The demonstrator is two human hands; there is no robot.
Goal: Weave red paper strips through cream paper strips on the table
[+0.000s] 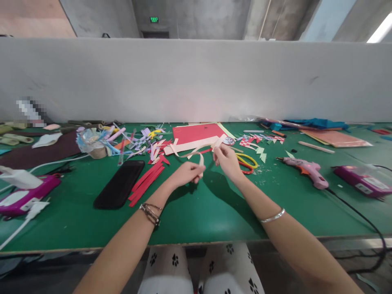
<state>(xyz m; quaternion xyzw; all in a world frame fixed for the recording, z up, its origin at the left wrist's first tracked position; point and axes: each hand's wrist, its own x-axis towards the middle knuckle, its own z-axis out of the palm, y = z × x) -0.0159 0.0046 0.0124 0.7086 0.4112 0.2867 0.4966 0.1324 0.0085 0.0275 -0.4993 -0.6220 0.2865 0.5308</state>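
Pale pink paper strips (pixel 200 158) curl between my two hands above the green table. My left hand (pixel 189 173) is closed on a strip, its fingers pinched together. Farther forward and to the right, my right hand (pixel 226 158) pinches a strip near its end. Whether both hands hold the same strip I cannot tell. Red paper strips (pixel 148 181) lie beside my left forearm. Beyond my hands rests a red paper sheet (pixel 196 134) with pale pink paper along its near edge. Scissors with yellow and red handles (pixel 247 162) lie just right of my right hand.
A black phone (pixel 120 184) lies on the left, near a purple power strip (pixel 29 195). Woven paper scraps (pixel 147 141) spread behind it. On the right are a pink glue gun (pixel 306 169) with a trailing cord and another purple power strip (pixel 361 180). A grey partition (pixel 196 81) borders the back.
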